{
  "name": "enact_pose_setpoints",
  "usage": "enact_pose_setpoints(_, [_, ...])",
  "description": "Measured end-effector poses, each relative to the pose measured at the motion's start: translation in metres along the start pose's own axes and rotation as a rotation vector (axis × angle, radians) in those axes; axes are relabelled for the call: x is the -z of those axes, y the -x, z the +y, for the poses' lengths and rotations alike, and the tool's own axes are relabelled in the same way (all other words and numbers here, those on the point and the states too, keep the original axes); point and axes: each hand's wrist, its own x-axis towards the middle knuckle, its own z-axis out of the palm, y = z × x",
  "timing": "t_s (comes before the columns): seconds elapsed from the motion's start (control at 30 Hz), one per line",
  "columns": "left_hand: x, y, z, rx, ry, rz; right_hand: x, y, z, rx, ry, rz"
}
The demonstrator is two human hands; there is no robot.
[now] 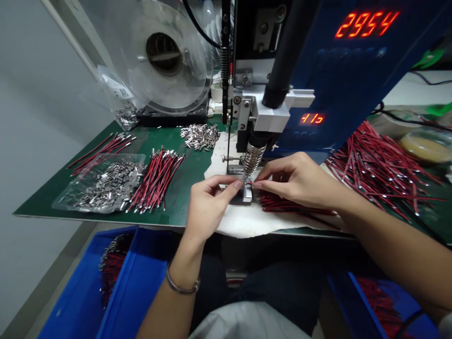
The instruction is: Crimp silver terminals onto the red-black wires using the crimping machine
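Note:
My left hand [208, 205] is closed, its fingertips pinched at a small metal fixture block [247, 193] under the machine's ribbed nozzle tip [252, 160]. My right hand [296, 179] pinches a thin red wire [251, 183] and holds its end at the same block. What my left fingers grip is too small to name. A bundle of red and black wires [282, 205] lies on the white cloth [243, 221] under my right wrist.
A blue machine [353, 80] shows red digits 2954 and 413. On the green mat [183, 188] lie wire bundles [155, 179], a bag of metal terminals [106, 186] and loose terminals [199, 136]. A large wire pile [377, 169] lies right. Blue bins [116, 287] stand below.

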Motion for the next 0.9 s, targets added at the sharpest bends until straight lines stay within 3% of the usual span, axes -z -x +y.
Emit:
enact_pose_setpoints(0.3, [0.0004, -0.0001, 0.0009, 0.003, -0.012, -0.018, 0.0025, 0.0003, 0.0031, 0.143, 0.087, -0.033])
enact_pose_setpoints(0.9, [-0.0018, 0.0006, 0.0013, -0.001, -0.021, 0.017, 0.0029, 0.0003, 0.0016, 0.256, 0.137, -0.024])
